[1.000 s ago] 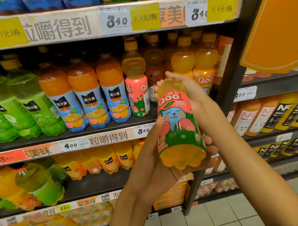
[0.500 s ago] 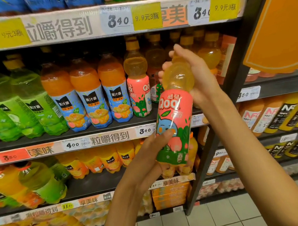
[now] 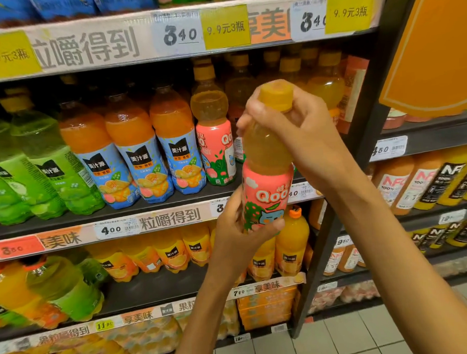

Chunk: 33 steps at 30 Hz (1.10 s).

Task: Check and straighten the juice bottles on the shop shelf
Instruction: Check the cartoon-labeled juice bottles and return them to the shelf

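The Qoo bottle (image 3: 267,180), pink-labelled with a yellow cap, is held upright in the air just in front of the middle shelf (image 3: 148,204), near its right end. The right hand (image 3: 303,136) curls round its neck and cap; the left hand (image 3: 237,230) grips its lower label. Behind it on that shelf stands another Qoo bottle (image 3: 214,140), then blue-labelled orange bottles (image 3: 135,154) and green bottles (image 3: 39,164) toward the left end. Price strips (image 3: 117,227) line each shelf's front edge. A dark upright post (image 3: 360,155) bounds the rack's right side; NFC bottles (image 3: 425,184) fill the next rack. Pale floor tiles (image 3: 367,337) lie below.
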Available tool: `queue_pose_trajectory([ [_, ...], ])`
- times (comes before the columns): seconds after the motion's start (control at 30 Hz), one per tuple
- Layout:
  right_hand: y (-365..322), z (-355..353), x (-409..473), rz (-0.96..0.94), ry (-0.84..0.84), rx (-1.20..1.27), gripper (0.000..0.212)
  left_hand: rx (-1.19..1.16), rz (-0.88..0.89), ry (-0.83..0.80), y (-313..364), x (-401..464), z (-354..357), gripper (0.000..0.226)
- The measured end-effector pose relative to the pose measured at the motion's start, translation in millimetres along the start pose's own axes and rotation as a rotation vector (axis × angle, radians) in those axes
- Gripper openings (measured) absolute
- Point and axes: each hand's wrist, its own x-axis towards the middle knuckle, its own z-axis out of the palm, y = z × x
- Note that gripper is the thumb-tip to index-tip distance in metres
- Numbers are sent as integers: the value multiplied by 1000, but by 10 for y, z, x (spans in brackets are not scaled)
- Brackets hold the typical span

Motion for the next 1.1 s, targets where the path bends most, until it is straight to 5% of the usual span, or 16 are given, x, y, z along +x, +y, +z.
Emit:
queue_pose_trajectory([
  [0.13,-61,-60,-79,-205,-286,-41,12,6,50,68,-23,43,-39,68],
  [0.27,-27,-152,-57,-178,-405,65,24,28,58,19,72,27,-129,69],
  [0.47,126,-136,-27,52,-259,409,30,-83,-54,-143,180,-71,-171,74],
  [0.7,149,-71,32,265,26,382,23,-66,-126,-128,204,-151,-7,59],
  [0.9,198,-113,98,393,19,611,45,-158,-240,-58,305,-164,14,62],
  [1.0,240,-67,102,439,-20,757,32,-422,-324,-188,334,-192,-1,86],
  [1.1,226,-33,134,460,21,722,21,-430,-319,-196,293,-194,17,76],
])
